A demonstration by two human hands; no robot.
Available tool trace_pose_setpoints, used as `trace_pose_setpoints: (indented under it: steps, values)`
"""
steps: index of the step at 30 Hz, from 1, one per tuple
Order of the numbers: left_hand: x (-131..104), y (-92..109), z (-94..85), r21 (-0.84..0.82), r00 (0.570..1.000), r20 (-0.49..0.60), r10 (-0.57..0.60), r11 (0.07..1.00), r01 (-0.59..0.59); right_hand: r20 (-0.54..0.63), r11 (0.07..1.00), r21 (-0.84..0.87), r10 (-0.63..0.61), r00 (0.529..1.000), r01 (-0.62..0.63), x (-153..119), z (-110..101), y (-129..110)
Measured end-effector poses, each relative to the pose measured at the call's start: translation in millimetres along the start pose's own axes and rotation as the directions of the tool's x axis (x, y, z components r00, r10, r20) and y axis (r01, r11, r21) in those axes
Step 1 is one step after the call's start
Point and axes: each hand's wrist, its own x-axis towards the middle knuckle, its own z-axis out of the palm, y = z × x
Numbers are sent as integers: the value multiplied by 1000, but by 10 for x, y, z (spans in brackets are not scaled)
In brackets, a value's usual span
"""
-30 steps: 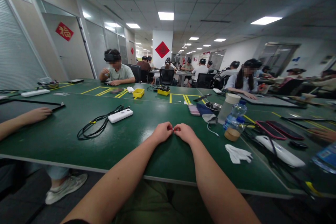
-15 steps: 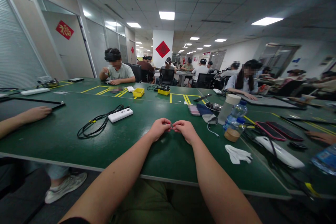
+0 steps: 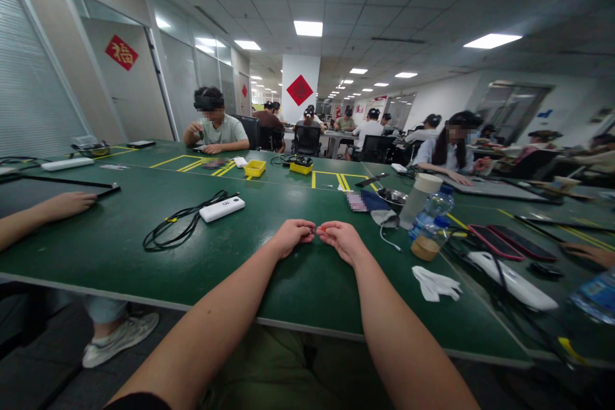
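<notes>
My left hand (image 3: 294, 238) and my right hand (image 3: 342, 241) meet almost fingertip to fingertip just above the green table (image 3: 230, 269). Thumb and fingers of the right one pinch a tiny orange-red piece (image 3: 323, 229), too small to name. Between the left thumb and fingers sits something small and dark, mostly hidden by the fingertips. A narrow gap separates the two pinches. To the left lies a white power bank (image 3: 221, 209) with a coiled black cable (image 3: 177, 230).
Right of my hands are a white cloth glove (image 3: 436, 284), bottles (image 3: 429, 240), a pale cylinder (image 3: 419, 202), a metal bowl (image 3: 393, 196) and phones (image 3: 521, 242). Yellow trays (image 3: 255, 169) stand farther back. A neighbour's hand (image 3: 72, 204) rests at left; other people sit across the table.
My fingertips have come slightly apart, and the orange-red piece now shows at the right fingertips. The rest of the table looks the same.
</notes>
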Motion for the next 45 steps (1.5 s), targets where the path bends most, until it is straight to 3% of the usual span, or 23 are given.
trace_pose_setpoints:
  steps: [8,14,36,45]
  values:
    - [-14,21,13,38,1000,-7,-25,999,26,12,997,-79,0,1000,0,-6,25,21]
    - [46,-32,-27,-3,999,3,-37,999,37,37,998,-26,53,998,-53,-11,18,-7]
    - [18,3,-39,-92,999,19,-44,995,45,-26,997,-37,62,998,-63,-30,38,-24]
    - [11,-15,-38,30,998,55,-21,999,19,17,997,-71,12,1000,-11,-16,34,28]
